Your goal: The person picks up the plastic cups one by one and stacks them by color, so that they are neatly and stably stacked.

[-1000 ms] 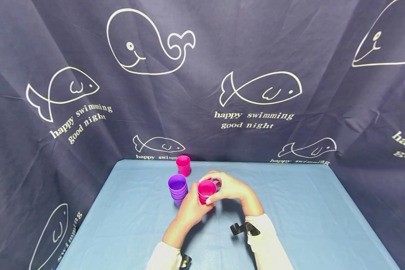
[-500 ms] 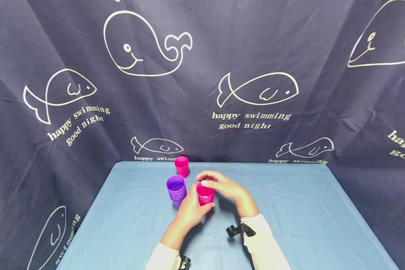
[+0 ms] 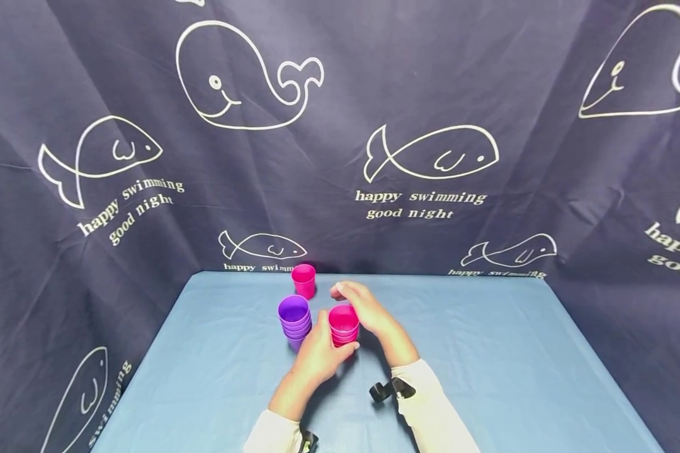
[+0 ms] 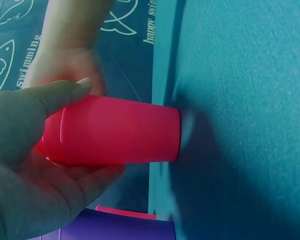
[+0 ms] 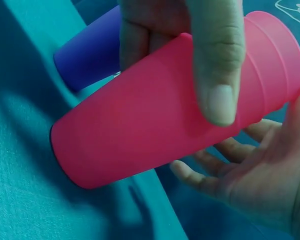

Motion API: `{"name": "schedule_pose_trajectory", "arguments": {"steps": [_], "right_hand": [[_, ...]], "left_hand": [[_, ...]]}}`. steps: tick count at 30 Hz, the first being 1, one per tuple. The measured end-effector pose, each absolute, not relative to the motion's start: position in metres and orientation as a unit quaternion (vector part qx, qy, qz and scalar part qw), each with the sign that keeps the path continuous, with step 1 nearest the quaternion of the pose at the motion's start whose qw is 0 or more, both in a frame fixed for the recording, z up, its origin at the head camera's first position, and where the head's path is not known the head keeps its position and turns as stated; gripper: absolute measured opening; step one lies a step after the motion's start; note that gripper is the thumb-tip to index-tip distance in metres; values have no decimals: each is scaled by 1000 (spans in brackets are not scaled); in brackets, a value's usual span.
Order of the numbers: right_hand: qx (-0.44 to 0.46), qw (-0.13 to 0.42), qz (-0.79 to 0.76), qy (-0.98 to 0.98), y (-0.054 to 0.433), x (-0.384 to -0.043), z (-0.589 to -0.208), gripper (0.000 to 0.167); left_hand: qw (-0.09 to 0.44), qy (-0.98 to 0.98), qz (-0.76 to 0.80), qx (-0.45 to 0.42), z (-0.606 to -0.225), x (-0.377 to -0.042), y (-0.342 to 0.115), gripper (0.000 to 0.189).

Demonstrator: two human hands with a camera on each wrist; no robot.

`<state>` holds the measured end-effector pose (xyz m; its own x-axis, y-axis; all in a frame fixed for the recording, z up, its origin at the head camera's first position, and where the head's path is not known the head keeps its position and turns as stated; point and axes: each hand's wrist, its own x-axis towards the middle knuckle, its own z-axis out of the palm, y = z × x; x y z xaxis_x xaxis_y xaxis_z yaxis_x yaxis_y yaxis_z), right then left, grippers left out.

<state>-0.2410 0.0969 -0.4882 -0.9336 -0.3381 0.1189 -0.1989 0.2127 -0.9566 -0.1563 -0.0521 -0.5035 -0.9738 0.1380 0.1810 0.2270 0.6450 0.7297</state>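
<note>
A stack of nested pink cups point(image 3: 342, 319) stands upright near the middle of the table. My left hand point(image 3: 317, 352) grips it from the left, its thumb across the near side, as the left wrist view shows with the pink wall point(image 4: 120, 130) between thumb and fingers. On the stack's right, my right hand point(image 3: 368, 311) has loosely extended fingers reaching past the rim. Seen in the right wrist view, the right hand's fingers point(image 5: 225, 170) spread beside the cups without curling round them. Just left of my left hand stands a stack of nested purple cups point(image 3: 294, 314).
Behind the purple stack, a single pink cup point(image 3: 304, 282) stands near the table's back edge. The table point(image 3: 476, 365) has a blue cloth. A dark curtain point(image 3: 340, 82) with white whale and fish drawings hangs behind and along both sides.
My right hand has let go of the pink stack's rim, passed over its top and drawn off to the right side. My left hand keeps its grip, and the stack stays in place.
</note>
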Motion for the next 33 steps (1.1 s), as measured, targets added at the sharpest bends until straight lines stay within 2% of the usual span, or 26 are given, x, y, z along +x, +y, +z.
{"name": "schedule_pose_trajectory", "arguments": {"steps": [4,11,16,24,28,33], "right_hand": [[-128,49,-619,774,95,-244,-494,41],[-96,1,-570,816,93,-251,-490,30],[-97,-1,-552,828,91,-259,-488,27],[-93,9,-542,835,88,-263,-495,28],[-133,15,-537,833,87,-267,-498,30],[-238,14,-478,845,84,-275,-499,43]], "left_hand": [[53,-904,-410,-103,-506,-154,-51,66],[62,-917,-382,-97,-507,-155,-49,68],[81,-922,-365,-102,-504,-156,-49,69],[79,-920,-366,-115,-504,-154,-48,67],[85,-920,-365,-112,-505,-154,-48,67],[89,-918,-368,-116,-505,-155,-49,66]]}}
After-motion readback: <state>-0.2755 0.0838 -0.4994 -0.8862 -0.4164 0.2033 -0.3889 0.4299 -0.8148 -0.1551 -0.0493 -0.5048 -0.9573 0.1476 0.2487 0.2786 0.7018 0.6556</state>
